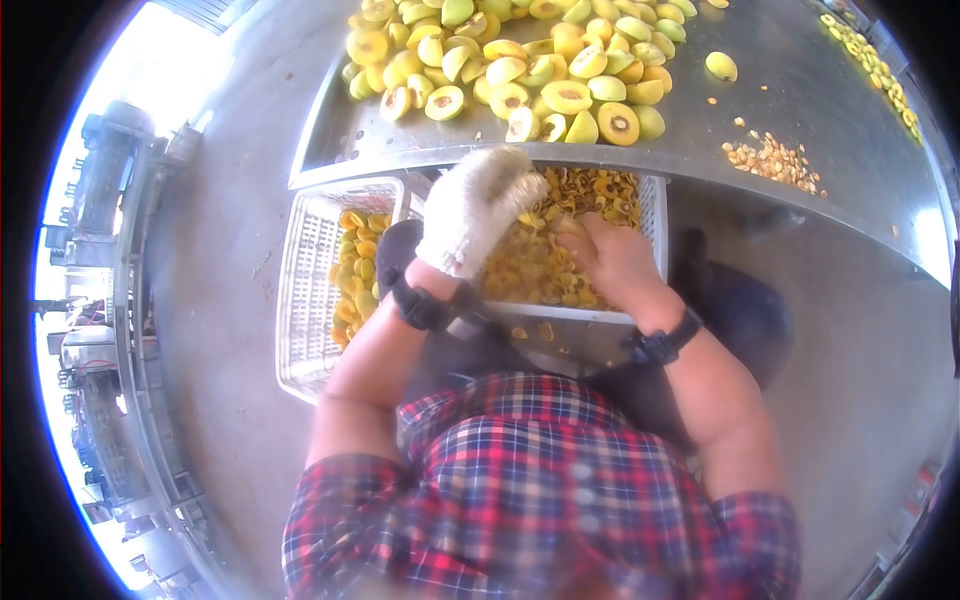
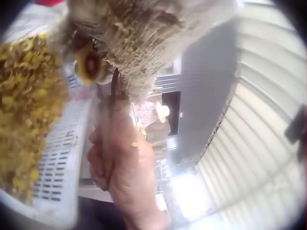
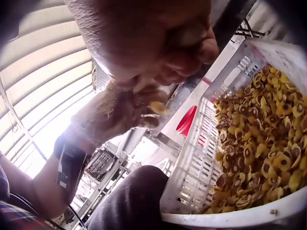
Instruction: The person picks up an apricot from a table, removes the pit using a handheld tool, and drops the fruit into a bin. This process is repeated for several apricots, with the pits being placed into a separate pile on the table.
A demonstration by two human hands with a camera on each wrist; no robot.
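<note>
The left hand (image 1: 475,210), in a knitted white glove, holds a yellow fruit half with a brown centre (image 2: 91,64) in the left wrist view. Close beside it, the bare right hand (image 1: 622,265) curls its fingers round a slim tool, whose thin dark blade (image 2: 115,82) points up at the glove. In the right wrist view the right hand (image 3: 148,40) is nearest the camera, and a yellow piece (image 3: 158,108) shows by the gloved fingers (image 3: 136,108). Both hands are above a white crate (image 1: 655,215) of small yellow and brown pieces.
Halved fruits (image 1: 565,97) are heaped on the metal table (image 1: 350,155) in front. Pale kernels (image 1: 775,162) and one lone fruit (image 1: 720,66) lie to their right. A second white crate (image 1: 300,290) with yellow pieces stands at the left. A knee (image 3: 134,196) is beside the first crate.
</note>
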